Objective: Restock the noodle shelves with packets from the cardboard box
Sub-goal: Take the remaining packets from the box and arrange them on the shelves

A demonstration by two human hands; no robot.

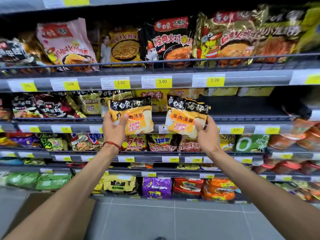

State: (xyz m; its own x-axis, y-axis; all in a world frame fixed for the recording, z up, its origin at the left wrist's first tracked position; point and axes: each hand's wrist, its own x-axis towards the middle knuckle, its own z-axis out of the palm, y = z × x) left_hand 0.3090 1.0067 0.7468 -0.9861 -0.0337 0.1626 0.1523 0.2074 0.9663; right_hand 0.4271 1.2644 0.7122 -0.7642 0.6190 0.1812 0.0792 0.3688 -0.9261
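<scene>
Gripping the left noodle packet (134, 116) in the left hand (113, 129), thumb over the front face, fingers curled round its left edge. Gripping the matching right noodle packet (184, 116) in the right hand (206, 134), pinched at the lower right corner with the thumb on the front.

Both held up in front of the second shelf (251, 117), about level with its wire rail, printed faces toward the camera, long axes near upright, the right one leaning slightly.

Just behind the left noodle packet, shelved packets (117, 97) of what looks like the same design. Farther right on that shelf, a dark gap (245, 104), lying up and to the right of the right noodle packet, so nearer the right hand than the left.

Judged from this: placing step in hand, calling for a forward push over the rail, top edges leading.

At lower left on the floor, a brown flat shape (39, 203), perhaps the cardboard box; cannot tell for sure.
</scene>
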